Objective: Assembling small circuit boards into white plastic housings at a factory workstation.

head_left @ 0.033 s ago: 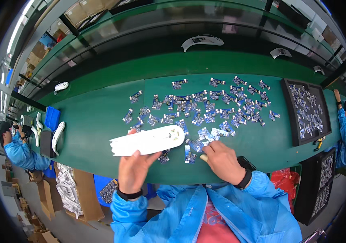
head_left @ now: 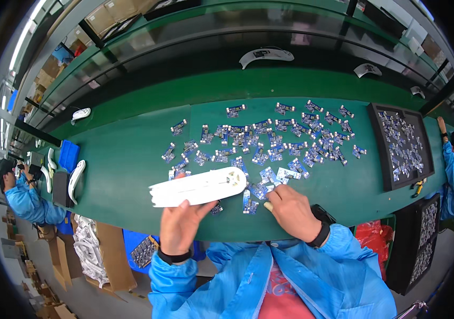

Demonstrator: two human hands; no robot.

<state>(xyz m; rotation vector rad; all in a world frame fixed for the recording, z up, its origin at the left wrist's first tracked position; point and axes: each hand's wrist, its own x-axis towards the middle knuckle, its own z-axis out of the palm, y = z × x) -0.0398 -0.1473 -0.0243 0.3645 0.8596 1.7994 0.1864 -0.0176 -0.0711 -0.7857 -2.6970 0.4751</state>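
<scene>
A long white curved plastic shell [head_left: 197, 187] with a rounded end lies across my left hand [head_left: 180, 226]. My thumb is on its near side and fingertips show at its far edge. Small fittings are visible inside the shell's rounded end. Many small blue circuit boards [head_left: 259, 154] are scattered over the green bench. My right hand [head_left: 294, 212] is low among the nearest boards, its fingers drawn together beside one board [head_left: 259, 190]. A pale yellow cover sits on a digit of that hand. What the fingertips pinch, if anything, is hidden.
A black tray [head_left: 378, 154] of boards stands at the right, with a yellow-handled tool [head_left: 419, 189] beside it. More white shells [head_left: 76, 181] and a blue bin [head_left: 68, 155] are at the left. Co-workers in blue sit at both ends. A cardboard box [head_left: 111, 255] stands below the bench.
My left hand and the white shell have shifted slightly to the right. The right hand stays almost in the same place beside the boards.
</scene>
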